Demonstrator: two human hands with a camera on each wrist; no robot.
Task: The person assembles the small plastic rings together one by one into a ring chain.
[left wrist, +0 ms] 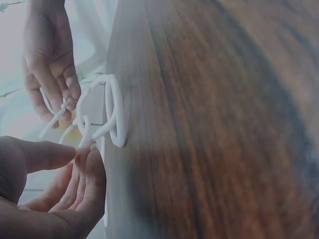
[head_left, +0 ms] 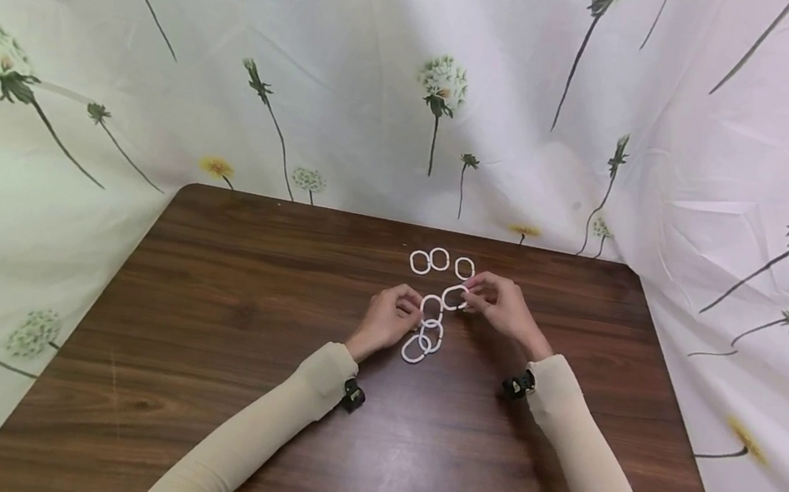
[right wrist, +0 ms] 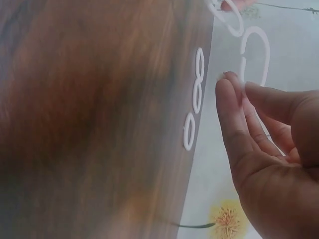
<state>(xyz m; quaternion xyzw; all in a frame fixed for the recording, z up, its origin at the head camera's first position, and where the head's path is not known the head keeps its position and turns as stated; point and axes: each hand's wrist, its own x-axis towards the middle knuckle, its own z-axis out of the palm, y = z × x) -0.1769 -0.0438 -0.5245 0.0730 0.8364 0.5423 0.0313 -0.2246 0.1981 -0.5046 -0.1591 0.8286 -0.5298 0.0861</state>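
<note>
On my feed, the left hand [head_left: 394,317] pinched a chain of three white rings [head_left: 432,322] over a dark wooden bench [head_left: 239,325] — the right hand [head_left: 503,305], apart from it, pinched a single gapped ring [right wrist: 268,52] near the chain. I saw three more rings [head_left: 429,260] by the bench's far edge.

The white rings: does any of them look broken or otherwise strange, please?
The ring in the right hand has a gap in its loop, which looks odd. The lowest linked ring in the head view also seems open, probably by design.
</note>
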